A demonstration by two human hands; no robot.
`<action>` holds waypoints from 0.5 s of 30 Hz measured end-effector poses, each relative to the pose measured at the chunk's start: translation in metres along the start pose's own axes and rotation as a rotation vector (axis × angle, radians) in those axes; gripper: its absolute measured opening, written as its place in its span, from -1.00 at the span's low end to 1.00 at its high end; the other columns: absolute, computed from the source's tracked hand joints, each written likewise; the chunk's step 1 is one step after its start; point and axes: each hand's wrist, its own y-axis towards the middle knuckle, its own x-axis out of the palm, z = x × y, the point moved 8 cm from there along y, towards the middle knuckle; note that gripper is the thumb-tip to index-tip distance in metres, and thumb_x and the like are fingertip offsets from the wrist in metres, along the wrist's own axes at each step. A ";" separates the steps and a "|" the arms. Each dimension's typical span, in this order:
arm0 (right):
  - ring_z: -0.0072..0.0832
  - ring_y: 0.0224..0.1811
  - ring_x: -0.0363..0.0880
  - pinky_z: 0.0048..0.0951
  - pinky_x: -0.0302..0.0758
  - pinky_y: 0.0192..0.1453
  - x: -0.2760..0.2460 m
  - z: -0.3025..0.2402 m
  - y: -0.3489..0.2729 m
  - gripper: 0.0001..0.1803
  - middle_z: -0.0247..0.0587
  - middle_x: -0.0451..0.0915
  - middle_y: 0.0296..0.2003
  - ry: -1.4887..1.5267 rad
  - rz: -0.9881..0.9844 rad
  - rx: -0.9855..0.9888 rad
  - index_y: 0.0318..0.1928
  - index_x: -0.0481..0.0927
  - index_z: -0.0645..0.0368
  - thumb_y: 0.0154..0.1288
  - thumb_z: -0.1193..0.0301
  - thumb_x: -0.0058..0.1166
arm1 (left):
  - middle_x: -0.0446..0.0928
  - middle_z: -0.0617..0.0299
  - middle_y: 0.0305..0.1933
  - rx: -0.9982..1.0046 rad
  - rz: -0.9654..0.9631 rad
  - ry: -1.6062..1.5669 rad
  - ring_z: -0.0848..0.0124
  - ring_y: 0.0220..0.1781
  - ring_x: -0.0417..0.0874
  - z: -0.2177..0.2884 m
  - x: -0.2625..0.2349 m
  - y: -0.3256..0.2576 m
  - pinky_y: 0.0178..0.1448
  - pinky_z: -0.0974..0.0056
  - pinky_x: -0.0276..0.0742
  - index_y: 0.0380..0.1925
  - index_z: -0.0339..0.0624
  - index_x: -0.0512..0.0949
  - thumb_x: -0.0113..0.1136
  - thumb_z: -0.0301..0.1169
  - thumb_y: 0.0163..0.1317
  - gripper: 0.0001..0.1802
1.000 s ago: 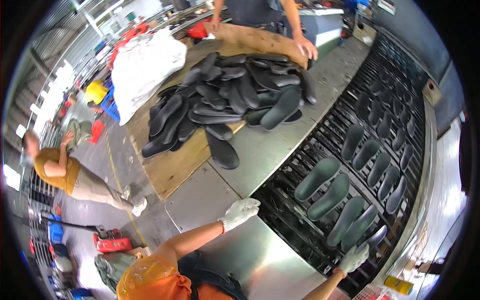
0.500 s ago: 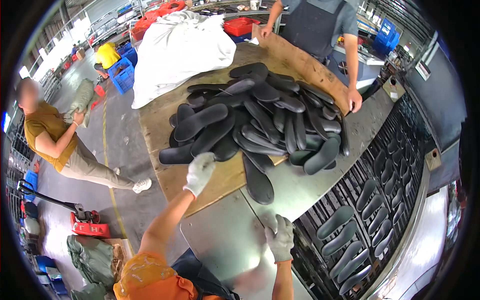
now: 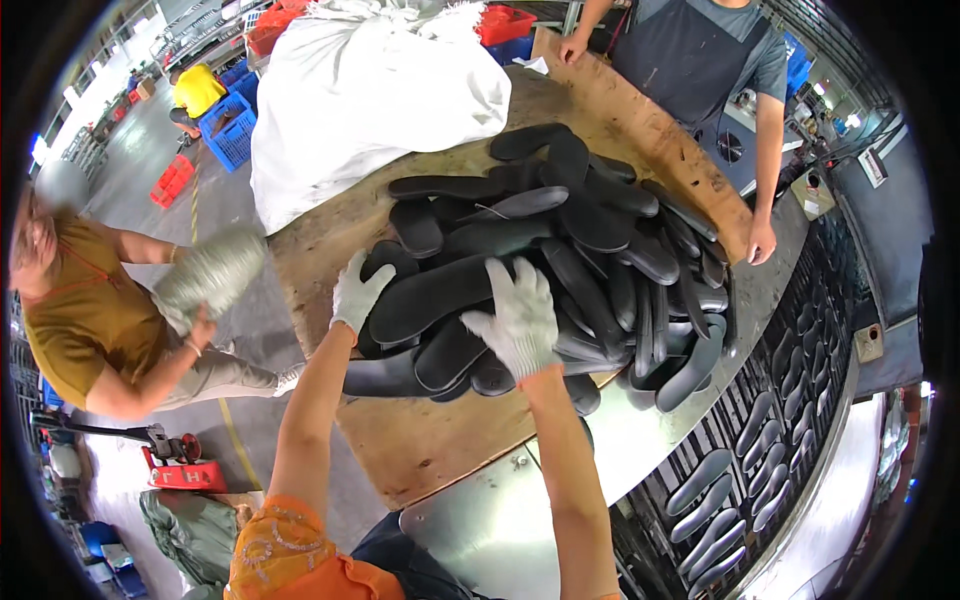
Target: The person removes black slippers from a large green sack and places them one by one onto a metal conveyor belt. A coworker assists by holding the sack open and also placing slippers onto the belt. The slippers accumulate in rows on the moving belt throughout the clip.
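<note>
A heap of black, foot-shaped insoles (image 3: pixel 590 270) lies on a brown board (image 3: pixel 420 450). One large insole (image 3: pixel 435 297) stretches across the heap's near left part, between my two hands. At its left end is my left hand (image 3: pixel 360 294) in a whitish knit glove, thumb apart from the fingers. My right hand (image 3: pixel 518 318), gloved alike, spreads its fingers over the right end of that insole. Neither hand has closed round an insole; whether the palms touch them is hard to see.
A big white sack (image 3: pixel 375 110) stands behind the heap. Rows of insoles lie on the slatted conveyor (image 3: pixel 640 530) at right. A person in a dark apron (image 3: pixel 690 60) stands across the table. At left another person (image 3: pixel 100 310) carries a grey-green bundle (image 3: pixel 210 275). A red pallet jack (image 3: pixel 185 475) is nearby.
Both my hands have moved forward to the heap, the right one from above the metal tabletop. My view has shifted closer. The person at left has come nearer with the bundle.
</note>
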 end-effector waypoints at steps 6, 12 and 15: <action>-0.07 0.28 0.51 -0.07 0.51 0.31 0.066 0.021 0.068 -0.18 -0.10 0.58 0.17 -0.142 -0.588 0.156 0.17 0.59 -0.01 -0.11 -0.08 0.53 | 0.30 -0.21 0.44 0.001 -0.025 0.130 -0.09 0.45 0.37 0.006 0.008 -0.006 0.50 0.02 0.32 0.29 -0.14 0.53 0.43 0.16 0.04 -0.11; -0.14 0.22 0.60 -0.17 0.56 0.28 0.075 0.026 0.048 -0.23 -0.17 0.69 0.07 -0.065 -0.639 0.107 0.12 0.64 0.01 -0.11 -0.06 0.50 | 0.37 -0.14 0.40 0.094 -0.080 0.182 -0.05 0.38 0.45 -0.014 0.016 -0.009 0.43 0.07 0.39 0.08 -0.24 0.66 0.49 0.09 0.02 -0.25; -0.15 0.26 0.55 -0.17 0.55 0.31 0.080 0.028 0.021 -0.22 -0.21 0.68 0.09 -0.112 -0.681 0.088 0.15 0.62 0.00 -0.11 -0.04 0.49 | 0.56 -0.05 0.21 0.038 -0.174 -0.018 0.08 0.22 0.59 -0.026 0.030 -0.031 0.33 0.14 0.47 0.06 -0.27 0.66 0.50 0.01 0.07 -0.32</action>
